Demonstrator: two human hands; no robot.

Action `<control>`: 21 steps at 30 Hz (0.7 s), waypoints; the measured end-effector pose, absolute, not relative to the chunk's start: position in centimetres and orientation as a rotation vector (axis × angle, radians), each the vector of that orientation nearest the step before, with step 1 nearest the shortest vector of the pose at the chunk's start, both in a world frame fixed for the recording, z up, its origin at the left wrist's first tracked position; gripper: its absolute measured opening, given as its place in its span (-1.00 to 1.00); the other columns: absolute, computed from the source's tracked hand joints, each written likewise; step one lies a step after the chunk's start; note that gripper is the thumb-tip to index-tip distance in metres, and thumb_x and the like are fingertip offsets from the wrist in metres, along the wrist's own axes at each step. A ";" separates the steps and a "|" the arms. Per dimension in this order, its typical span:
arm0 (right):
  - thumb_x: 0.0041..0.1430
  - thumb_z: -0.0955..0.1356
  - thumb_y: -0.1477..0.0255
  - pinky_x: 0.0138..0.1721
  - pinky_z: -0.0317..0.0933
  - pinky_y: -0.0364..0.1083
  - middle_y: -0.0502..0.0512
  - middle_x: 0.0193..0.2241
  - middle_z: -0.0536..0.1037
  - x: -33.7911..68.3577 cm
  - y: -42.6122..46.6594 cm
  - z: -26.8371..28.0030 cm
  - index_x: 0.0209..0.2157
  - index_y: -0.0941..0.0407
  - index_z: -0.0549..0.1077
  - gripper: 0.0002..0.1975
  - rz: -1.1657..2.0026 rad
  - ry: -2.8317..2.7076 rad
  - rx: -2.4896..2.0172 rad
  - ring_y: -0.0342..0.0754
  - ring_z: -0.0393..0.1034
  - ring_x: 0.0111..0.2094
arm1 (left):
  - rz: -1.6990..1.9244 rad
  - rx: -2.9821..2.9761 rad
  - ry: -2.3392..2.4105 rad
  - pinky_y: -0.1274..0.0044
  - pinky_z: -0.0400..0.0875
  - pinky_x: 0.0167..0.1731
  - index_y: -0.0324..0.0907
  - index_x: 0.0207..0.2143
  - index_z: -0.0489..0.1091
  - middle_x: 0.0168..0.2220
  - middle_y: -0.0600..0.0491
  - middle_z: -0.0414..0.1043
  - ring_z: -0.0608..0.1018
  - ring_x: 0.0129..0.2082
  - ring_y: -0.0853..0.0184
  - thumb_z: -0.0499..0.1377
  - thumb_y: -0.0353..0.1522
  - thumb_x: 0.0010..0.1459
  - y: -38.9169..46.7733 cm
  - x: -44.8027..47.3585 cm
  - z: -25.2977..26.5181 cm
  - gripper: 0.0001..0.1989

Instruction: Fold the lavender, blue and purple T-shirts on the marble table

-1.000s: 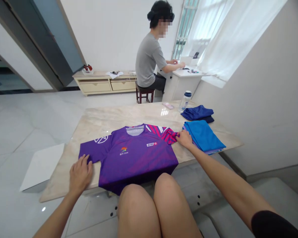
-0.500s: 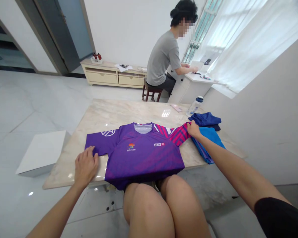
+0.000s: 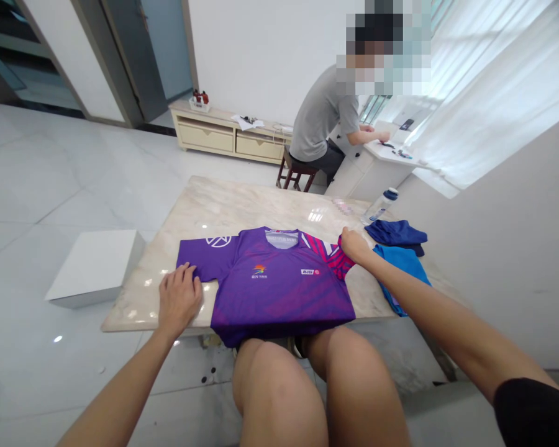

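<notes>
A purple sports jersey [image 3: 279, 292] lies front side up on the marble table [image 3: 168, 248], its lower part hanging over the near edge above my knees. My right hand [image 3: 354, 246] pinches the end of the pink-striped sleeve and bends it inward over the shoulder. At the plain purple sleeve, my left hand [image 3: 179, 298] rests with its fingers stretched out on the hem and the tabletop. To the right of the jersey is a folded bright blue garment [image 3: 403, 264], partly behind my right forearm. Behind that sits a folded dark blue garment [image 3: 395, 232].
A clear water bottle [image 3: 381, 206] leans near the table's far right corner. A white box [image 3: 93, 264] stands on the left. Beyond the table, a person in a grey shirt [image 3: 323, 115] sits on a stool [image 3: 298, 172] at a white desk [image 3: 366, 167]. A low cabinet [image 3: 209, 133] lines the wall.
My right hand has drawn the striped sleeve's end inward to the left, folding it. My left hand stays by the other sleeve. The whole view has shifted slightly.
</notes>
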State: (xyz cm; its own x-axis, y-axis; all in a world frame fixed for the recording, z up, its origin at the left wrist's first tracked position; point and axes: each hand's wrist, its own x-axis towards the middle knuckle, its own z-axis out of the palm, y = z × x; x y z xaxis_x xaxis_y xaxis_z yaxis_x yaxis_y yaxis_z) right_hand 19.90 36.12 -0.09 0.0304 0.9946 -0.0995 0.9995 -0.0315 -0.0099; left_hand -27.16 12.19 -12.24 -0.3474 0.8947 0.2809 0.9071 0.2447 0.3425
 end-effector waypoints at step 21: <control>0.60 0.11 0.17 0.57 -0.06 0.40 0.32 0.59 0.19 16.1 26.6 -14.6 0.59 0.12 0.20 -0.32 -0.125 2.646 1.890 0.25 0.02 0.62 | -0.622 -1.803 -2.466 0.08 0.18 0.48 -0.25 0.29 0.47 0.41 -0.27 0.45 0.43 0.43 -0.07 -0.03 -0.31 0.48 12.0 -27.6 -12.4 -0.51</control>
